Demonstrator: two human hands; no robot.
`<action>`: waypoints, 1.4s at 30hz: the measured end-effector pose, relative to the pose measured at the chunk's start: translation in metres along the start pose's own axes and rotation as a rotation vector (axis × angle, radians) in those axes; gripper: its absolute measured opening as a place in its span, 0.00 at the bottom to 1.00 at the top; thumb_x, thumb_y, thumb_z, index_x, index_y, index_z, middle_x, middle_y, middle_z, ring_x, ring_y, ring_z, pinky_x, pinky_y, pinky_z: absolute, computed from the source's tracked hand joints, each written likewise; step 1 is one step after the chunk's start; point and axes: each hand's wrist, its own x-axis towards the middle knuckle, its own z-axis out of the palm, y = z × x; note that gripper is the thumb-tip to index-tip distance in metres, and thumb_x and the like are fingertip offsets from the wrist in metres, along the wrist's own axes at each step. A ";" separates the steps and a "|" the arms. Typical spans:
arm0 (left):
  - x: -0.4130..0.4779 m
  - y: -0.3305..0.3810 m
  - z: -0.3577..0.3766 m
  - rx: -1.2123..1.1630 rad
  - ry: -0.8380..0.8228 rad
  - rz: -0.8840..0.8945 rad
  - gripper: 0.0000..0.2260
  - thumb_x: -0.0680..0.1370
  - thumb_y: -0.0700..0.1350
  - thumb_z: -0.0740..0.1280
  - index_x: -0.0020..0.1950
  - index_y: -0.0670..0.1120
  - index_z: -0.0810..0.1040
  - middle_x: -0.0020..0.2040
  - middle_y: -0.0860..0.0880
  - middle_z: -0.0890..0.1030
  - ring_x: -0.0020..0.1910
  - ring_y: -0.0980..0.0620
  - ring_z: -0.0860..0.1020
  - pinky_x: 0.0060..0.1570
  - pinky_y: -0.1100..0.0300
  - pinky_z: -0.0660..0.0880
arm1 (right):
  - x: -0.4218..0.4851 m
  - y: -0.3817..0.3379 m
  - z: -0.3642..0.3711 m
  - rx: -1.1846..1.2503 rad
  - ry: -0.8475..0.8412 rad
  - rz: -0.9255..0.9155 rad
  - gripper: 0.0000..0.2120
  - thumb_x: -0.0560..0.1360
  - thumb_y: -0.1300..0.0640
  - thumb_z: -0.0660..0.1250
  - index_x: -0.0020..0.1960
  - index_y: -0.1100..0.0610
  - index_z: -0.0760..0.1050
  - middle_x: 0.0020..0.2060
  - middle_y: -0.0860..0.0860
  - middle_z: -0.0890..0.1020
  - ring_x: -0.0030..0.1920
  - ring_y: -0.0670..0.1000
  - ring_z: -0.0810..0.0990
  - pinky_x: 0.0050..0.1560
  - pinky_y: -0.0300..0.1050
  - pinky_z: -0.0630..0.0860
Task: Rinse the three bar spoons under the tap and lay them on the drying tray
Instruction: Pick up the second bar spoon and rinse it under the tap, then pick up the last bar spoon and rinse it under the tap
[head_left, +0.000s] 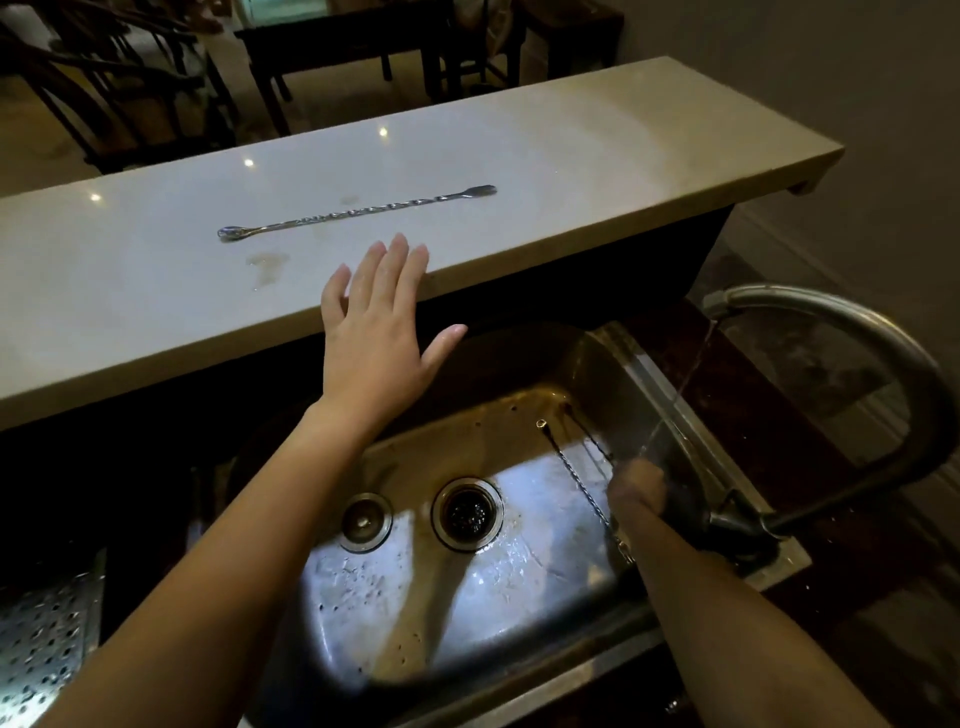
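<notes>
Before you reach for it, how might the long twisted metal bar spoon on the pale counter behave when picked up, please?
The long twisted metal bar spoon looks thin and rigid, so probably stiff and light. Lying flat, it may be fiddly to pinch. Nearby wet patches suggest slipperiness.

Beyond the pale stone table (597, 156), the dim room held dark wooden chairs (104, 104) and a dark side table (337, 47) on a light floor (353, 98). Small ceiling lights glinted off the stone; a plain wall (805, 78) stood at right.

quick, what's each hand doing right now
Left hand: open, fingers spread, empty, near the counter edge.
Right hand: closed on bar spoons in the sink; how many cannot be told.
</notes>
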 end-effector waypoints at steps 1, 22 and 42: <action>0.000 0.000 0.001 -0.001 0.008 0.001 0.33 0.76 0.63 0.56 0.76 0.47 0.56 0.77 0.46 0.58 0.77 0.48 0.54 0.73 0.48 0.46 | 0.000 0.001 0.004 -0.027 0.009 -0.011 0.13 0.78 0.66 0.59 0.56 0.68 0.78 0.57 0.64 0.80 0.60 0.62 0.78 0.57 0.54 0.76; 0.001 0.002 -0.004 0.040 -0.028 -0.007 0.35 0.75 0.64 0.55 0.77 0.48 0.52 0.78 0.47 0.53 0.77 0.48 0.49 0.74 0.48 0.42 | 0.007 -0.033 -0.016 -0.375 -0.423 -0.372 0.21 0.78 0.52 0.60 0.67 0.60 0.66 0.68 0.59 0.71 0.66 0.59 0.72 0.65 0.50 0.71; 0.005 0.003 -0.016 0.021 -0.156 -0.026 0.39 0.74 0.65 0.58 0.77 0.49 0.43 0.79 0.48 0.44 0.77 0.49 0.41 0.73 0.48 0.37 | -0.130 -0.229 -0.220 -0.385 0.305 -1.147 0.13 0.77 0.55 0.59 0.57 0.60 0.72 0.52 0.57 0.79 0.50 0.57 0.75 0.45 0.50 0.73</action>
